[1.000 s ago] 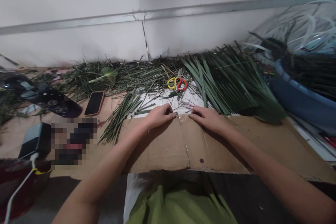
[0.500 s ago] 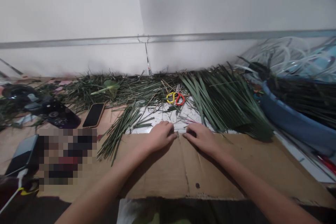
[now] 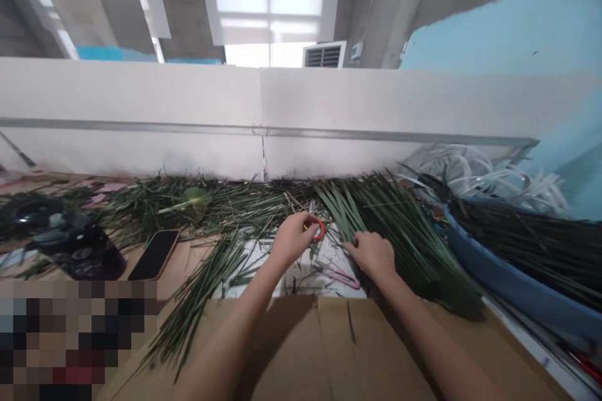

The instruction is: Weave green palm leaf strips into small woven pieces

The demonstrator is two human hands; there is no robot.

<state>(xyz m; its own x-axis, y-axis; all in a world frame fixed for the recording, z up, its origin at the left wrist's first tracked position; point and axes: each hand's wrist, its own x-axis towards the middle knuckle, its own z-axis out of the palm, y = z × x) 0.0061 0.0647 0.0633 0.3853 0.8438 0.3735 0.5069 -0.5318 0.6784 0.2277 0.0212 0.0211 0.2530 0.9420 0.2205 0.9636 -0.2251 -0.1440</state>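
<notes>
My left hand (image 3: pixel 295 237) is closed at the handles of the scissors (image 3: pixel 320 230), its thumb and fingers over the yellow loop. The red loop shows past the fingertips, and the blades point away from me. My right hand (image 3: pixel 374 252), its fingers curled, is at the left edge of a fan of long green leaf strips (image 3: pixel 399 219). It seems to pinch a strip there, though the fingertips partly hide it. Between my forearms lies a pink-handled tool (image 3: pixel 345 277), on a white surface (image 3: pixel 301 282) strewn with leaf scraps.
Cardboard (image 3: pixel 301 344) covers the near edge. Cut leaves (image 3: pixel 197 313) lie at left, beside a phone (image 3: pixel 155 255) and a dark bottle (image 3: pixel 82 247). A blue tub (image 3: pixel 498 269) of dark strips stands at right. A white panel (image 3: pixel 141 94) rises behind.
Both hands have left the cardboard's far edge and reached forward, the left onto the scissors, the right to the leaf strips. The view has tilted up, and the pink-handled tool shows more fully.
</notes>
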